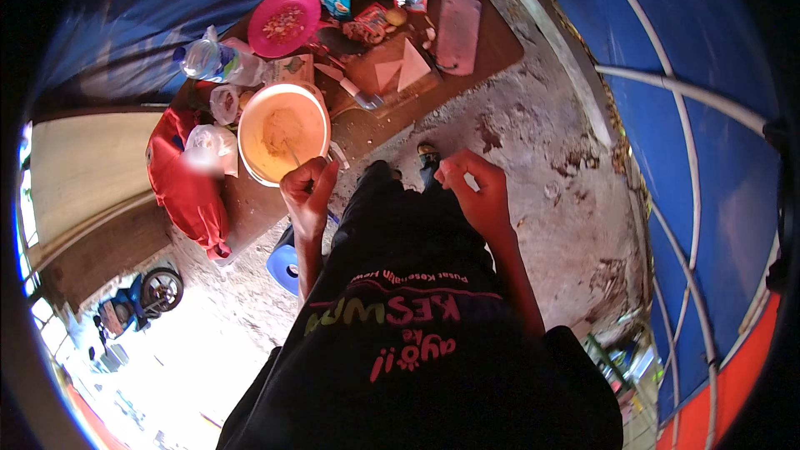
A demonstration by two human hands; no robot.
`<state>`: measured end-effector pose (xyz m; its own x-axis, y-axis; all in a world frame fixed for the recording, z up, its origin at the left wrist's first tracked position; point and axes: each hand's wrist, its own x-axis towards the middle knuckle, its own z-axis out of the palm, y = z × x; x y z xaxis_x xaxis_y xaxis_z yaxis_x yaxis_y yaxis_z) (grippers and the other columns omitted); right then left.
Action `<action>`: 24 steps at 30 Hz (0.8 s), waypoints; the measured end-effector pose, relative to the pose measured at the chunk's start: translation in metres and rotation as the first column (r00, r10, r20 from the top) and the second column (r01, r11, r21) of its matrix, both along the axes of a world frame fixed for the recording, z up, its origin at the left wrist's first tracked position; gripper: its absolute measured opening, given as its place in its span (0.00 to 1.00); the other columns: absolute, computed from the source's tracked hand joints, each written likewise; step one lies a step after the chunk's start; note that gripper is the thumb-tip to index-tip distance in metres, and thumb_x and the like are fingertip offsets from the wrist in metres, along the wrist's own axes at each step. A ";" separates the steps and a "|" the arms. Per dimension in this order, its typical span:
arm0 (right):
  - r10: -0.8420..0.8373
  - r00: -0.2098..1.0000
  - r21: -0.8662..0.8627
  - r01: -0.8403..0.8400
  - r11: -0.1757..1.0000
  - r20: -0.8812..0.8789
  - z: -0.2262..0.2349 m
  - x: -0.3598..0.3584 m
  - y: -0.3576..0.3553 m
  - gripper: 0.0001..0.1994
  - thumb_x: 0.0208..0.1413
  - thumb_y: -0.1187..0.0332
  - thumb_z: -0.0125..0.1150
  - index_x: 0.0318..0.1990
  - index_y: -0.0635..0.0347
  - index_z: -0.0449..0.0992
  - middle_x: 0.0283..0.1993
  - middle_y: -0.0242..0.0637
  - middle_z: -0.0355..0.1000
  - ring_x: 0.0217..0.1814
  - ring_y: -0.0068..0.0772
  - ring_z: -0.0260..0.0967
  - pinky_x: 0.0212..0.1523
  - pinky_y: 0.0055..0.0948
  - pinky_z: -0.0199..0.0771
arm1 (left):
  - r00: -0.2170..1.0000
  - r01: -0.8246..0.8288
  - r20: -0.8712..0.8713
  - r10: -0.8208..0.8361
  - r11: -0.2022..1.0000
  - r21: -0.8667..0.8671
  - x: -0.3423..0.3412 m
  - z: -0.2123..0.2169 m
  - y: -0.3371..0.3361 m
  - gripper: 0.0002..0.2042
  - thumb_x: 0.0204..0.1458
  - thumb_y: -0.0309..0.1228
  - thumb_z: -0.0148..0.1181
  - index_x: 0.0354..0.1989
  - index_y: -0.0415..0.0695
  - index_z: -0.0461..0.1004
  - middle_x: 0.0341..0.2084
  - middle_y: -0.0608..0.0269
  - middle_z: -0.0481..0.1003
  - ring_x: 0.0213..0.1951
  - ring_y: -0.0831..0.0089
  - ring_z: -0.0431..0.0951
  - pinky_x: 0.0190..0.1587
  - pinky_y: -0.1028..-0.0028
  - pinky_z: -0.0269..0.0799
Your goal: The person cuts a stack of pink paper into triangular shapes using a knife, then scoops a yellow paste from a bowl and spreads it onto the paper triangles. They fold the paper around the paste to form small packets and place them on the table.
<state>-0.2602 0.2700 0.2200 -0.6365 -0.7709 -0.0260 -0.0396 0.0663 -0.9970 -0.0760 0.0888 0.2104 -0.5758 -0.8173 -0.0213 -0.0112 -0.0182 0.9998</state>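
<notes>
A white bucket (316,102) stands at the table's near left part, with a pale, thick mix (282,127) inside. From the mix a thin metal spoon (292,152) slants toward me; its bowl end is sunk and cannot be made out. My left hand (307,187) is closed round the spoon's handle end at the bucket's near rim. My right hand (477,190) hovers in front of my body, away from the table, over the ground. Its thumb and fingers are pinched together in a ring, and whatever is between the tips is too small to tell.
On the brown table (367,135) are a knife (350,87), white wrapper triangles (412,67), a pink plate (283,22) of chopped food, a clear cutting board (458,33), sachets (336,3) and a plastic bottle (207,60). Red cloth (179,192) hangs left. A blue stool (283,268) stands below.
</notes>
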 end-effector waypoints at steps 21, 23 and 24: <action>-0.954 0.278 0.002 0.960 0.280 0.113 0.010 0.317 0.205 0.06 0.50 0.85 0.58 0.34 0.65 0.76 0.36 0.33 0.71 0.40 0.23 0.69 0.45 0.23 0.68 | 0.252 0.957 -0.067 -0.965 0.259 -0.133 -0.013 0.001 0.162 0.24 0.54 0.16 0.62 0.17 0.45 0.50 0.16 0.74 0.50 0.22 0.83 0.48 0.25 0.74 0.45; -0.967 0.213 -0.004 0.977 0.215 0.143 0.013 0.348 0.227 0.05 0.49 0.84 0.59 0.33 0.65 0.76 0.35 0.33 0.71 0.40 0.23 0.69 0.43 0.23 0.68 | 0.156 0.976 -0.002 -0.988 0.154 -0.151 0.004 0.004 0.203 0.23 0.55 0.17 0.61 0.17 0.44 0.50 0.16 0.73 0.50 0.22 0.83 0.49 0.25 0.74 0.45; -0.967 0.176 0.003 0.984 0.180 0.181 0.016 0.364 0.240 0.05 0.50 0.83 0.59 0.33 0.65 0.75 0.35 0.33 0.71 0.40 0.23 0.69 0.41 0.22 0.68 | 0.125 0.982 0.038 -0.991 0.118 -0.147 0.014 0.005 0.225 0.23 0.55 0.18 0.61 0.17 0.44 0.51 0.16 0.73 0.51 0.22 0.83 0.49 0.25 0.74 0.45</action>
